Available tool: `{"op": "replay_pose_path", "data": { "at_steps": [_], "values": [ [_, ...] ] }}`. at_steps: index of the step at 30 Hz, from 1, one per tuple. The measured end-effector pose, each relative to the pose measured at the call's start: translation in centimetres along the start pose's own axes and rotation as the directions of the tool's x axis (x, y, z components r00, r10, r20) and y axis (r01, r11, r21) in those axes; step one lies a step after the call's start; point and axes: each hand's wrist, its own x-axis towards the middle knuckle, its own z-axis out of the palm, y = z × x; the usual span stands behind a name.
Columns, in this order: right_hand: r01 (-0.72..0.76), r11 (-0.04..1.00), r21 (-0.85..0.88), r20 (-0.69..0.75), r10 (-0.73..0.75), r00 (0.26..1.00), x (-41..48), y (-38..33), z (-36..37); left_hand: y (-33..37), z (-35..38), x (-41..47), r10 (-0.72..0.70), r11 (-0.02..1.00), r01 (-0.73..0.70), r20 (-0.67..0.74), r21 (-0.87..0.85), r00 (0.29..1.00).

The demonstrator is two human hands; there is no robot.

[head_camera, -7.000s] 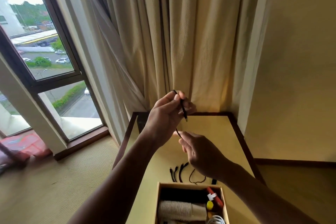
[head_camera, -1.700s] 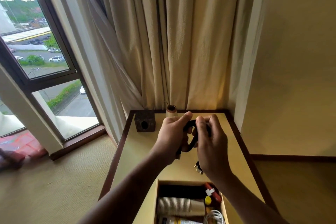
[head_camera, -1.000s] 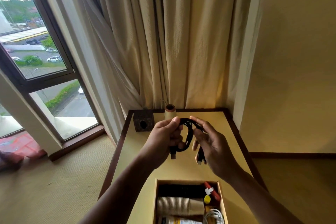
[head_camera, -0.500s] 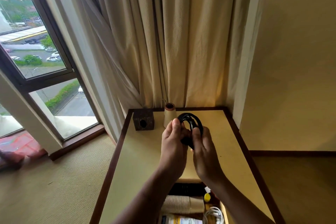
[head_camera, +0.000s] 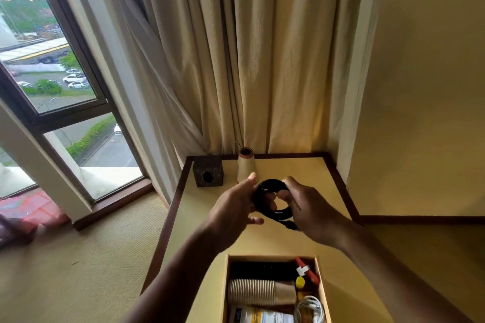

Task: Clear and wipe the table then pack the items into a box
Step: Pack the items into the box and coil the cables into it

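While you hold the black cable wound into a tight ring above the tabletop, packing looks well along but not finished. Your left hand pinches the ring's left side, thumb up against it, and your right hand is curled round its right side with the thumb tucked through the hole. One plug end sticks out below your right hand. The coil hangs in the air between the far edge and the box, touching neither.

That box sits at the near edge, open, and already carries a stack of paper cups, a white cable, a red item, something with a yellow cap and printed packets at the bottom.

What remains, by my reading: lower the coil into the box, where the free room seems tight, so keep the loops pinched or they may spring open. A dark cube and a pale cone stand at the far edge by the curtain; whether they belong in the box is unclear. No cloth is in view, so you cannot tell from this whether wiping is done.
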Motion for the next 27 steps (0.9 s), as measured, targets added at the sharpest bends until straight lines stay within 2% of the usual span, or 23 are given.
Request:
{"op": "replay_pose_path", "data": {
  "at_steps": [3,5,8,12,15,17,22,24,27],
  "values": [
    [0.051,0.987,-0.155,0.067,-0.041,0.997,0.6,0.1,-0.5,0.9,-0.8,0.4,-0.067,0.995,0.063,0.050,0.080,0.997],
    [0.051,0.990,-0.135,0.069,-0.042,0.997,0.8,0.0,-0.7,1.1,-0.8,0.7,-0.069,0.988,0.065,0.024,0.141,0.997],
    [0.032,0.993,-0.114,0.032,-0.028,0.999,0.9,-0.7,-1.1,1.2,0.4,0.7,0.001,0.976,0.007,-0.037,0.216,0.999],
    [-0.066,0.986,-0.156,-0.115,0.048,0.992,0.7,-1.4,-1.1,0.2,2.2,1.1,0.083,0.955,-0.031,-0.166,0.293,0.983],
    [-0.090,0.995,-0.037,-0.238,0.079,0.968,0.8,-1.5,-0.8,-0.7,2.7,1.6,0.095,0.957,-0.017,-0.255,0.289,0.962],
    [-0.101,0.994,0.051,-0.303,0.112,0.947,0.6,-1.5,-0.3,-1.1,2.6,2.0,0.106,0.968,-0.040,-0.262,0.247,0.959],
    [-0.073,0.992,-0.107,-0.532,0.005,0.847,-0.7,0.0,2.5,-1.6,2.1,1.9,0.128,0.986,-0.096,-0.245,0.140,0.961],
    [-0.026,0.994,-0.102,-0.512,-0.031,0.858,-0.8,0.8,3.1,-1.5,1.7,1.5,0.133,0.984,-0.107,-0.186,0.143,0.974],
    [-0.020,1.000,0.000,-0.302,0.019,0.953,-1.5,2.0,3.6,-1.2,1.0,1.3,0.083,0.964,-0.057,-0.089,0.260,0.993]
  ]
}}
